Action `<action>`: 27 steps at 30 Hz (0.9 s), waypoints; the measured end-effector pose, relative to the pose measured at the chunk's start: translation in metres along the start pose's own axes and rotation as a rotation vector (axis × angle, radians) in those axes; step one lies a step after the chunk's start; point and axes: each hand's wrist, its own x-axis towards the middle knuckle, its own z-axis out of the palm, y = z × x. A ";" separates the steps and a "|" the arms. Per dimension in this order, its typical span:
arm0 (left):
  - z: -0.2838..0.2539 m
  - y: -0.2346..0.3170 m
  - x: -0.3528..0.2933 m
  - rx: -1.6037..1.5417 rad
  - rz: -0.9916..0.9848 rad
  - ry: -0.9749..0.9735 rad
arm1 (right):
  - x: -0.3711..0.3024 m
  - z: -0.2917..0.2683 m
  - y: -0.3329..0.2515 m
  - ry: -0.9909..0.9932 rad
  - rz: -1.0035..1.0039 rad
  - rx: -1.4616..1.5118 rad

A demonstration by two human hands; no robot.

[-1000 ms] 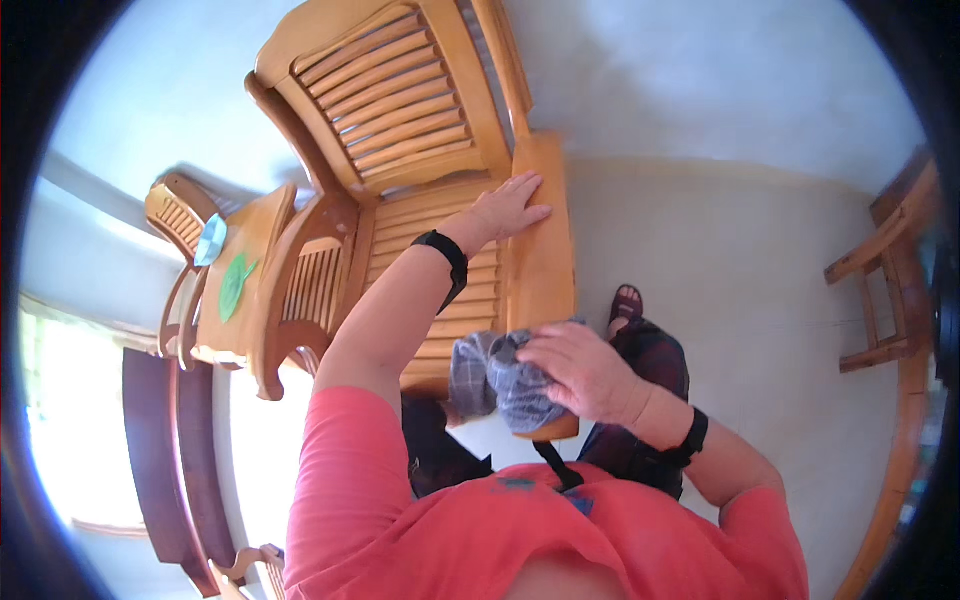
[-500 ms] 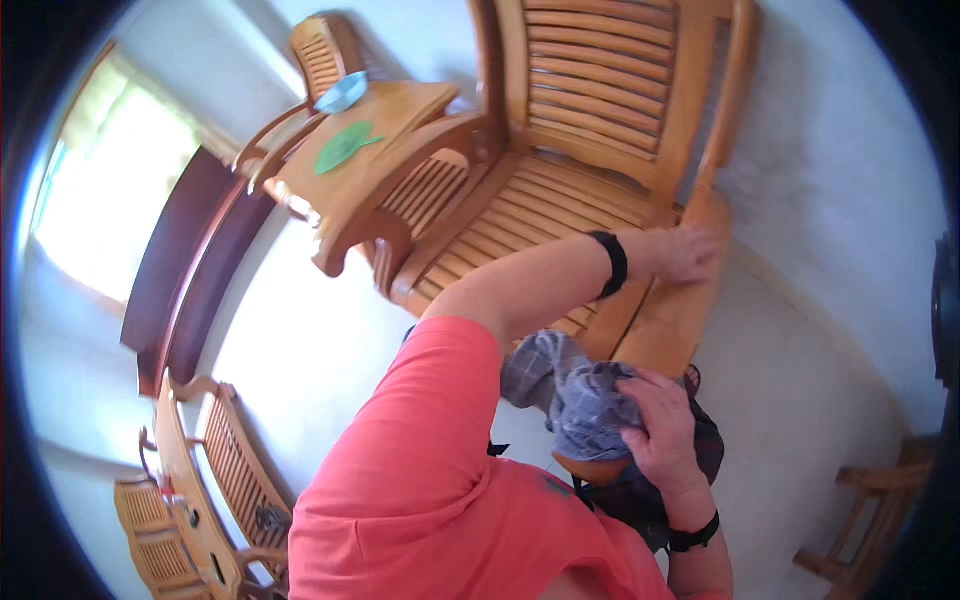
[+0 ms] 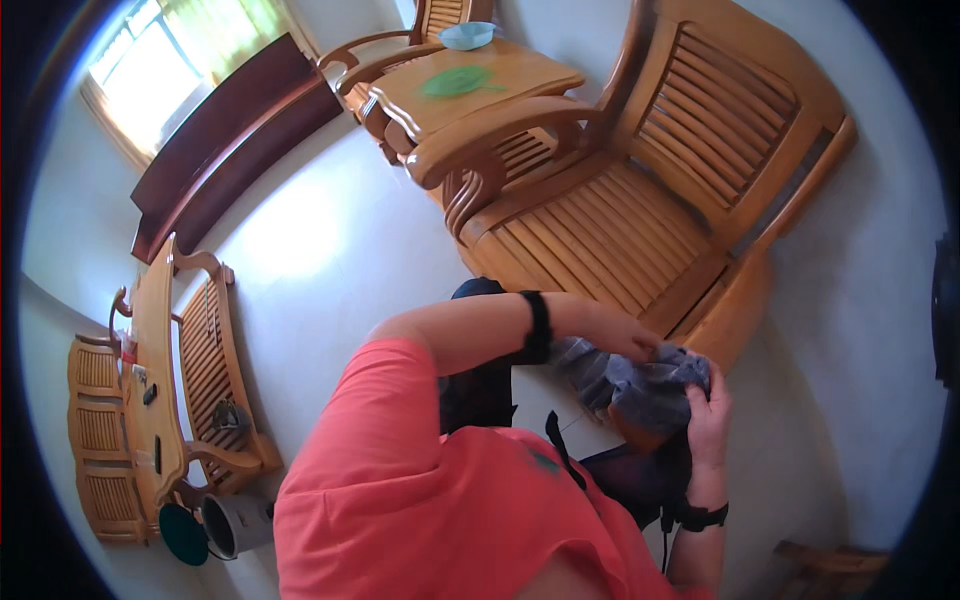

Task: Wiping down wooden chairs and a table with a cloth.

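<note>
A crumpled grey checked cloth (image 3: 640, 385) lies over the front end of the armrest (image 3: 735, 310) of a wooden slatted chair (image 3: 610, 235). My right hand (image 3: 708, 415) grips the cloth's right edge, with thumb and fingers bent around it. My left hand (image 3: 635, 338) reaches across from the left and closes on the cloth's upper edge; its fingertips are partly hidden in the folds. The two hands are close together, just above the armrest. Both wrists wear black bands.
Beside the chair stands a wooden side table (image 3: 535, 70) with a green hand fan (image 3: 458, 81) and a light blue basin (image 3: 467, 37). A dark red wooden piece (image 3: 235, 140) runs below the window. To the left are a wooden bench (image 3: 205, 350), a long table (image 3: 155, 390) and a grey bucket (image 3: 235, 525).
My left hand has left the armrest's far part and come back to the cloth. My right hand has shifted slightly right, now at the cloth's edge. The view has turned left.
</note>
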 end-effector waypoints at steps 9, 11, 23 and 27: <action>0.058 -0.077 -0.265 -0.650 -0.343 1.472 | 0.025 0.018 -0.010 0.079 0.017 0.132; 0.117 -0.124 -0.319 -0.702 -0.687 1.362 | 0.034 0.019 -0.010 0.077 -0.022 0.177; 0.322 -0.091 -0.348 -0.237 -0.713 -0.310 | 0.052 0.013 0.032 0.054 -0.169 -0.348; 0.343 -0.100 -0.343 -0.369 -0.687 -0.307 | 0.057 0.023 0.028 0.029 -0.241 -0.595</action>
